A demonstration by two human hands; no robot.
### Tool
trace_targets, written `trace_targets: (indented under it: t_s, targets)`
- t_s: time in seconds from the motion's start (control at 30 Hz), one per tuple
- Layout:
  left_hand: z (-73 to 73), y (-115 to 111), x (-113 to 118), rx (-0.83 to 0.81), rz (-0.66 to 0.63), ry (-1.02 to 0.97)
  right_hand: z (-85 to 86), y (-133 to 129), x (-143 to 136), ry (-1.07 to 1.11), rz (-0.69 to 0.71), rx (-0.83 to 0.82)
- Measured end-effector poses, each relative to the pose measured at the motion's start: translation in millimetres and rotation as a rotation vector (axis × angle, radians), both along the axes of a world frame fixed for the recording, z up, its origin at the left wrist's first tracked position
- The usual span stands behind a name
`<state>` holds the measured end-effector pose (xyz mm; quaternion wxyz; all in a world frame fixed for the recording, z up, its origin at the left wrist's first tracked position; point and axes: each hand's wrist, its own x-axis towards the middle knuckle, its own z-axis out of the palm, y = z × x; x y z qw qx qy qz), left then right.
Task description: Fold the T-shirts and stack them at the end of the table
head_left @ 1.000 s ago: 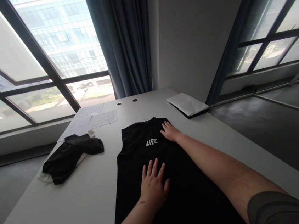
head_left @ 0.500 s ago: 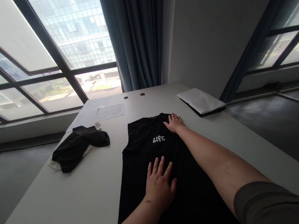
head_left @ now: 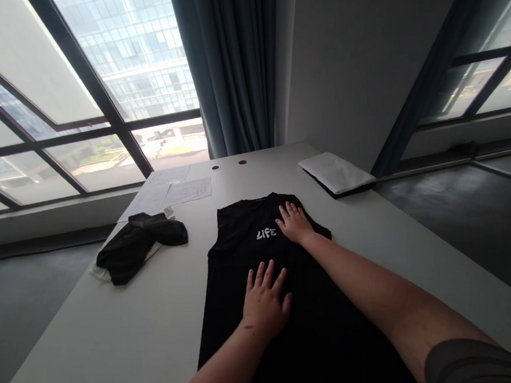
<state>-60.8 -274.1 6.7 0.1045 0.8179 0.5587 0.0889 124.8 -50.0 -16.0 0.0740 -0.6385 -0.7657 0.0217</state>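
A black sleeveless shirt with small white lettering on its chest lies spread on the white table, its neckline toward the far end. My left hand rests flat on the middle of the shirt, fingers spread. Farther up, my right hand lies on the shirt's upper right part, just right of the lettering, with its fingers stretched out. Neither hand grips the cloth. The lower part of the shirt runs out of view beneath my forearms.
Left of the shirt lies a crumpled black and white cloth bundle. Paper sheets are at the far left of the table. A flat white and black folded item sits at the far right. Beyond the table hangs a blue curtain.
My right hand has slid from the shirt's top right edge inward and toward me, uncovering that shoulder edge. The left hand has shifted slightly up and left, still flat on the cloth.
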Motion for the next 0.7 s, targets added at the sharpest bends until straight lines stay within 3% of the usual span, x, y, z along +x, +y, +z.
trace_targets:
  t_s: [0.17, 0.27, 0.37, 0.53, 0.7]
  targets:
    - [-1.9, -4, 2, 0.035, 0.004, 0.024, 2.8, -95, 10, -0.012, 0.216, 0.039]
    - [6.0, 3, 1, 0.073, 0.137, 0.042, 3.3, -149, 24, -0.013, 0.245, -0.063]
    - [17.3, 24, -5, 0.114, 0.270, 0.076, 1.0, -191, 38, -0.006, 0.257, -0.101]
    - [14.6, 58, -16, 0.065, 0.150, 0.155, 4.4, -220, 51, 0.017, 0.183, -0.115]
    - [0.4, 42, -35, 0.029, 0.082, 0.165, 11.3, -220, 53, 0.025, 0.202, -0.130]
